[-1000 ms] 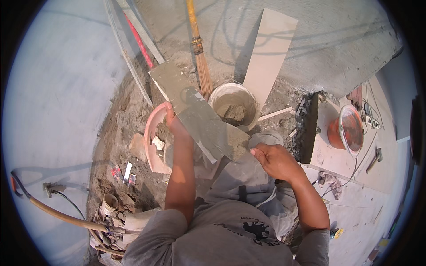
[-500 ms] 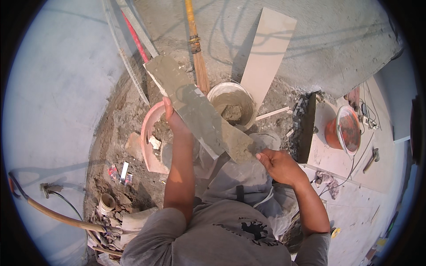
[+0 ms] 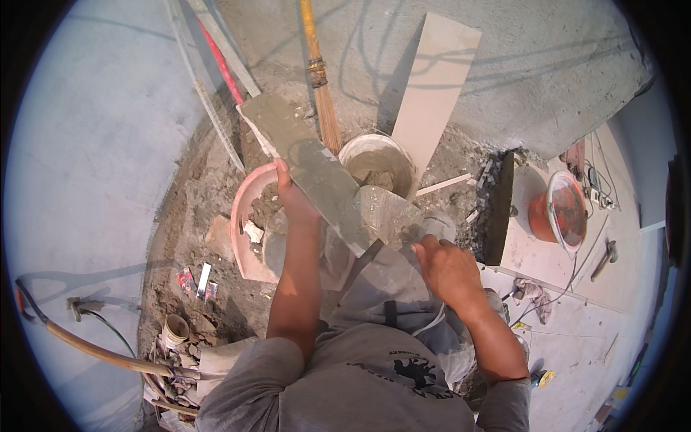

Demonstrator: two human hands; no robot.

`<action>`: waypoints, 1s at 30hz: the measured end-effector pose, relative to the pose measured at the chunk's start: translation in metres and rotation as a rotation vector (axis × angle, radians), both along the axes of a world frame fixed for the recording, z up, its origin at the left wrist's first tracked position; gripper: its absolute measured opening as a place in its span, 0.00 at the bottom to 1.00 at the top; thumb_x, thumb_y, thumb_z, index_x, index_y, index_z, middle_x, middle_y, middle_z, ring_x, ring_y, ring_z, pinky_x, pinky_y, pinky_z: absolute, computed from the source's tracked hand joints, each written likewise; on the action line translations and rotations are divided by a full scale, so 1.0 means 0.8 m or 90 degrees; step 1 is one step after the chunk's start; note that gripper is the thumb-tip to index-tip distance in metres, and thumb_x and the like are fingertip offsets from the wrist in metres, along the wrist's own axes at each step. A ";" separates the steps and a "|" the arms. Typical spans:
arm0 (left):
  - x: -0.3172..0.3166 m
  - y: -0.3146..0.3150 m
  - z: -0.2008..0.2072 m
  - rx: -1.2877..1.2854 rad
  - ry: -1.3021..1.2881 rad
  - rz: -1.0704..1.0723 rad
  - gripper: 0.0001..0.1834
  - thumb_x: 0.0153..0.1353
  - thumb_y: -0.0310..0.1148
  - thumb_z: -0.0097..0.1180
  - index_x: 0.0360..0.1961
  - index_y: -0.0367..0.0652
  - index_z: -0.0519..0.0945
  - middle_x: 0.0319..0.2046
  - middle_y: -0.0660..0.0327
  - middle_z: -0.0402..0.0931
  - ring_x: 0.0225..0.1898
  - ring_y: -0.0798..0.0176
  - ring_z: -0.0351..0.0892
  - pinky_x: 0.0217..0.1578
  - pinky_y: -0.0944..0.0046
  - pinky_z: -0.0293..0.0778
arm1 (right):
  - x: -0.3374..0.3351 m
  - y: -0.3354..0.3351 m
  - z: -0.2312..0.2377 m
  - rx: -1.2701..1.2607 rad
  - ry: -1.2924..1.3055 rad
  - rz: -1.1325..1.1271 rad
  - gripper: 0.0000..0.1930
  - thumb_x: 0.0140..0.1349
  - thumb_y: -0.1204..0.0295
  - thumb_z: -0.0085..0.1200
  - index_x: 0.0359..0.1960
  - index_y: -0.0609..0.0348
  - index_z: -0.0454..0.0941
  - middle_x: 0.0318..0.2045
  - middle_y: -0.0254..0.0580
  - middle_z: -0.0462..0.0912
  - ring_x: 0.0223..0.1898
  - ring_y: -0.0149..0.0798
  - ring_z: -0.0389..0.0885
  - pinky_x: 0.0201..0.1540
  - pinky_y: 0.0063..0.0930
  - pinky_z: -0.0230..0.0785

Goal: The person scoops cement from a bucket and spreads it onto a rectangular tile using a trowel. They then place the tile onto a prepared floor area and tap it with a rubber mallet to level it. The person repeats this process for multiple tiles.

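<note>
A long, narrow tile [image 3: 277, 133] lies slantwise in front of me, its upper face coated with grey mortar. My left hand [image 3: 295, 194] grips it along the near left edge, thumb at the rim and the other fingers hidden underneath. At the tile's lower right end is a trowel [image 3: 389, 216], its mortar-smeared blade beside or against the tile edge; contact is unclear. My right hand [image 3: 450, 270] is closed round the trowel's handle, which is mostly covered by the fingers. Just beyond the tile stands a whitish bucket [image 3: 347, 153] with mortar inside.
A broom [image 3: 325, 108] and a bare pale tile [image 3: 439, 79] stand at the far side. A broken pink tub [image 3: 240, 223] sits left of my knees. At right are an orange bucket [image 3: 540, 216] and a hammer [image 3: 604, 261]. A wooden-handled tool [image 3: 101, 351] lies lower left.
The trowel blade has turned and shifted away from over the tile's lower end. My right hand has dropped slightly nearer to me. The tile has shifted slightly down and right.
</note>
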State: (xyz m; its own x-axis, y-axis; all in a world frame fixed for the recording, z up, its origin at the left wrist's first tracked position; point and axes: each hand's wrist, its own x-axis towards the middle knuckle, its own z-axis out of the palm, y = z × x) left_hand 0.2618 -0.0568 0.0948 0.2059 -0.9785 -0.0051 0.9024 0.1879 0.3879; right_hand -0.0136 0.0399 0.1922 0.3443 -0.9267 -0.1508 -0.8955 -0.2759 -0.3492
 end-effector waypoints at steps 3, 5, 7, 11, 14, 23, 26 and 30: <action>0.005 0.004 -0.003 -0.051 0.068 -0.045 0.37 0.68 0.61 0.40 0.60 0.38 0.69 0.54 0.47 0.74 0.53 0.44 0.75 0.56 0.43 0.71 | -0.014 -0.004 -0.003 -0.002 -0.015 0.032 0.17 0.71 0.57 0.45 0.36 0.59 0.75 0.26 0.56 0.82 0.30 0.61 0.82 0.34 0.51 0.75; 0.002 0.006 -0.007 -0.006 0.028 -0.012 0.37 0.68 0.61 0.40 0.61 0.37 0.68 0.55 0.46 0.74 0.54 0.44 0.75 0.56 0.43 0.71 | -0.018 0.002 -0.006 -0.010 -0.008 0.042 0.16 0.70 0.58 0.46 0.36 0.59 0.75 0.26 0.55 0.81 0.29 0.60 0.82 0.33 0.51 0.75; 0.005 0.005 -0.010 0.004 0.018 -0.002 0.37 0.68 0.60 0.40 0.62 0.37 0.68 0.55 0.46 0.73 0.54 0.44 0.75 0.56 0.43 0.71 | -0.019 0.008 -0.003 -0.030 0.039 0.015 0.15 0.70 0.58 0.47 0.36 0.59 0.75 0.25 0.54 0.81 0.28 0.59 0.82 0.32 0.50 0.75; -0.001 0.011 -0.005 -0.012 0.015 -0.051 0.36 0.68 0.59 0.41 0.62 0.38 0.67 0.56 0.45 0.73 0.55 0.43 0.75 0.56 0.44 0.71 | -0.029 0.003 -0.004 -0.059 0.005 0.042 0.16 0.69 0.58 0.49 0.34 0.59 0.76 0.25 0.52 0.81 0.27 0.58 0.82 0.31 0.49 0.75; -0.019 0.017 -0.004 0.035 -0.001 -0.070 0.35 0.69 0.58 0.42 0.62 0.38 0.68 0.54 0.47 0.74 0.52 0.46 0.77 0.53 0.46 0.74 | -0.023 0.001 -0.009 -0.085 -0.007 0.095 0.17 0.69 0.57 0.49 0.33 0.59 0.77 0.24 0.52 0.81 0.27 0.58 0.82 0.32 0.49 0.74; -0.036 0.037 -0.006 0.058 0.023 -0.176 0.23 0.71 0.50 0.46 0.54 0.43 0.74 0.41 0.59 0.80 0.39 0.59 0.81 0.40 0.58 0.80 | -0.021 -0.074 0.011 -0.068 -0.104 0.098 0.17 0.68 0.58 0.50 0.30 0.59 0.76 0.25 0.53 0.80 0.29 0.60 0.79 0.33 0.50 0.70; -0.030 0.042 -0.006 0.059 0.047 -0.195 0.21 0.70 0.49 0.48 0.52 0.44 0.76 0.40 0.59 0.80 0.38 0.59 0.81 0.39 0.59 0.80 | -0.041 -0.081 0.028 -0.059 -0.051 0.062 0.16 0.67 0.59 0.51 0.30 0.59 0.77 0.25 0.53 0.80 0.30 0.60 0.79 0.33 0.50 0.70; -0.022 0.040 -0.015 0.067 0.056 -0.240 0.21 0.69 0.50 0.49 0.49 0.44 0.77 0.39 0.60 0.81 0.37 0.61 0.81 0.38 0.61 0.79 | -0.056 -0.066 0.043 -0.155 0.009 0.100 0.14 0.64 0.59 0.54 0.32 0.57 0.80 0.24 0.49 0.79 0.29 0.55 0.80 0.31 0.45 0.71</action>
